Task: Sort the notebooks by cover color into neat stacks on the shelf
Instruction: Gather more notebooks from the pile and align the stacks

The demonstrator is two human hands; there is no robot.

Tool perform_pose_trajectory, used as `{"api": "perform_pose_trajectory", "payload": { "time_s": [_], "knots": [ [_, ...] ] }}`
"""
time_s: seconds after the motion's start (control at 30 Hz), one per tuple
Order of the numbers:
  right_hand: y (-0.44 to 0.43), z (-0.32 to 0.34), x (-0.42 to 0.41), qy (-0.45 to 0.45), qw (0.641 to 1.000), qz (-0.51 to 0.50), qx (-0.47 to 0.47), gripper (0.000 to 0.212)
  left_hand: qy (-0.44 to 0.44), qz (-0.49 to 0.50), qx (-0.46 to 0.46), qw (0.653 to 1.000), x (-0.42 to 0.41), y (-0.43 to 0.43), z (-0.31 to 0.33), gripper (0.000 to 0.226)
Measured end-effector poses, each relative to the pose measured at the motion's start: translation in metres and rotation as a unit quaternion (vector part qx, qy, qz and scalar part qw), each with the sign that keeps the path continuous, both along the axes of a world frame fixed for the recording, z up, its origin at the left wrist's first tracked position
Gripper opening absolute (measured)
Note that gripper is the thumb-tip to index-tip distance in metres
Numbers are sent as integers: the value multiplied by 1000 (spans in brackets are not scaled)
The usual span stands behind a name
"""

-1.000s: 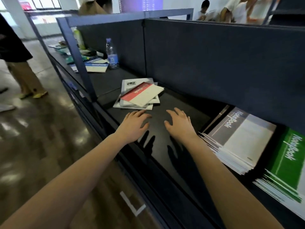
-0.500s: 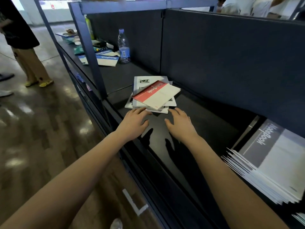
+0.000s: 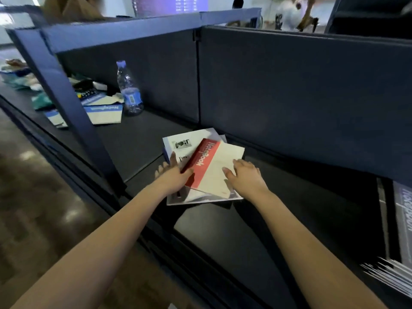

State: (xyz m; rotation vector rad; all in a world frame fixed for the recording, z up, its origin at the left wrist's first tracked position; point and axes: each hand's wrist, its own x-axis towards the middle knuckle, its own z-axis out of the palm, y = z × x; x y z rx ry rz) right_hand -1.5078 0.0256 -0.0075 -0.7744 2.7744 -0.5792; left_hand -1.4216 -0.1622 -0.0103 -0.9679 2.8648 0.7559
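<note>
One water bottle (image 3: 129,90) is standing far left on the shelf (image 3: 223,230). Left hand (image 3: 174,178), fingers spread straight, is touching one red-banded, cream-covered notebook (image 3: 214,173) lying skewed atop a white booklet pile (image 3: 178,141) mid-shelf. Right hand (image 3: 247,177), fingers loose, is pressing its cover. One grey notebook stack (image 3: 401,219) is lying right.

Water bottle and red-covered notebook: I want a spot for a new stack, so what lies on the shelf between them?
Nothing: in the head view the dark shelf is bare between the water bottle and the red-covered notebook.
</note>
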Motion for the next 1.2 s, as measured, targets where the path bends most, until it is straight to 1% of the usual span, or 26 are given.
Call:
{"api": "perform_pose_trajectory", "payload": {
  "time_s": [0.07, 0.13, 0.2, 0.27, 0.33, 0.4, 0.5, 0.57, 0.63, 0.7, 0.83, 0.97, 1.03, 1.07, 1.1, 1.17, 1.2],
  "knots": [
    [-16, -4, -2, 8, 1000, -3, 27, 56, 6, -16, 10, 1000, -8, -14, -6, 84],
    [-27, -5, -2, 5, 999, -14, 49, 59, 27, -19, 29, 999, -16, -27, -12, 98],
    [-35, -4, -4, -21, 998, -35, 47, 58, 61, -27, 38, 997, -22, -36, -14, 108],
    [-40, -1, -5, -51, 996, -65, 37, 58, 93, -35, 41, 994, -28, -42, -16, 110],
    [-44, 1, -6, -52, 995, -78, 43, 59, 110, -36, 44, 992, -33, -46, -20, 107],
    [-49, 0, -7, -45, 995, -82, 47, 60, 121, -34, 47, 991, -37, -49, -25, 99],
    [-56, -3, -5, -30, 993, -101, 44, 62, 130, -58, 59, 988, -38, -39, -27, 89],
    [-60, -4, -1, -17, 992, -118, 51, 62, 166, -66, 62, 982, -41, -33, -26, 83],
    [-62, -4, 4, 1, 989, -136, 57, 62, 214, -37, 90, 972, -43, -32, -23, 78],
    [-63, -3, 9, 19, 986, -156, 54, 64, 245, -36, 112, 962, -41, -36, -20, 77],
    [-59, 1, 16, 43, 978, -195, 63, 77, 285, -67, 86, 952, -36, -40, -14, 72],
    [-49, 4, 14, -9, 971, -237, -23, 101, 272, -78, 91, 955, -41, -35, -7, 68],
    [-42, 3, 14, -38, 964, -255, -69, 109, 257, -96, 92, 957, -43, -29, -7, 66],
    [-36, 1, 14, -52, 959, -263, -87, 109, 254, -104, 89, 957, -44, -25, -8, 64],
    [-30, 0, 14, -62, 956, -270, -101, 104, 254, -104, 91, 957, -44, -22, -8, 63],
    [-15, 0, 16, -67, 949, -279, -131, 85, 247, -83, 123, 958, -45, -15, -8, 60],
    [-8, 0, 17, -73, 944, -284, -151, 81, 239, -73, 144, 958, -45, -11, -8, 58]
  ]
}}
